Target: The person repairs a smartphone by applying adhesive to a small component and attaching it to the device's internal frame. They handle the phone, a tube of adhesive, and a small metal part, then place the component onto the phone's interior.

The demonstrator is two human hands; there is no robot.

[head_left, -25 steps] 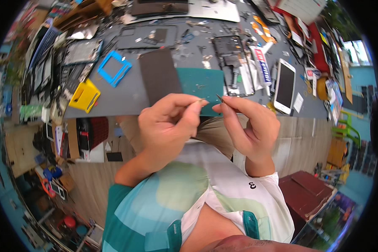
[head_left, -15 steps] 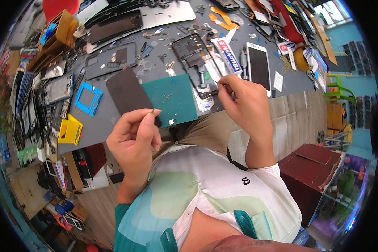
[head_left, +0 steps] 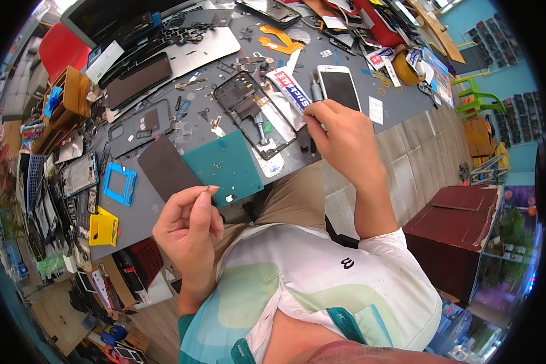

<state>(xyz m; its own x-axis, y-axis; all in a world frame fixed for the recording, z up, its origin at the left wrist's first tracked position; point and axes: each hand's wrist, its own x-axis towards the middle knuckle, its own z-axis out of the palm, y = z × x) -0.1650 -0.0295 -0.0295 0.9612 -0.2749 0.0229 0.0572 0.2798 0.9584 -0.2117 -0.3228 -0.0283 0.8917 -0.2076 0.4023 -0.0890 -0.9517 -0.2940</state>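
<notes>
My left hand is low near the teal mat and dark flat pad, thumb and index pinching a tiny piece too small to name clearly. My right hand reaches over the desk beside the red-white-blue tube, fingers closed; what they hold is hidden. Just left of it lies an opened black phone frame with a small cylindrical tool across it. A white phone lies behind my right fingers.
The grey desk carries many loose parts, a yellow stand, a blue frame and a wooden organizer. A red chair stands back left; a green chair and maroon box are right.
My hands, close together earlier, are now apart: the right moved up toward the tube, the left down and leftward. The camera view has turned, showing more of the back left.
</notes>
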